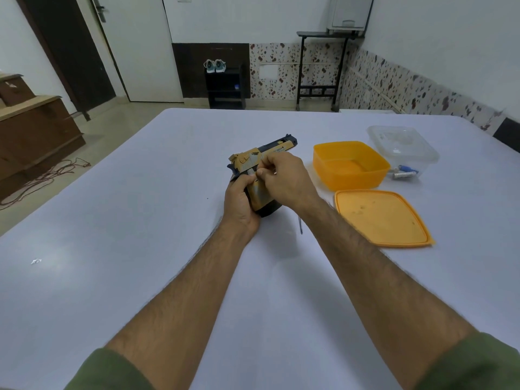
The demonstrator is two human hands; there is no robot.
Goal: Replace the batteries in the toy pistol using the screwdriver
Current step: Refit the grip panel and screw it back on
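Left hand gripped the toy pistol at table centre. Right hand fingertips pinched at the grip, probably cover or screw. Screwdriver lay near; batteries far right. Next: likely swap cells.

left hand gripping toy pistol, right hand pinching

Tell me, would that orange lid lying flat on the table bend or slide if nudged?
The orange lid looks thin and plastic, so it is probably light and a bit flexible. Lying flat on the smooth table, it would likely slide, not roll or tip.
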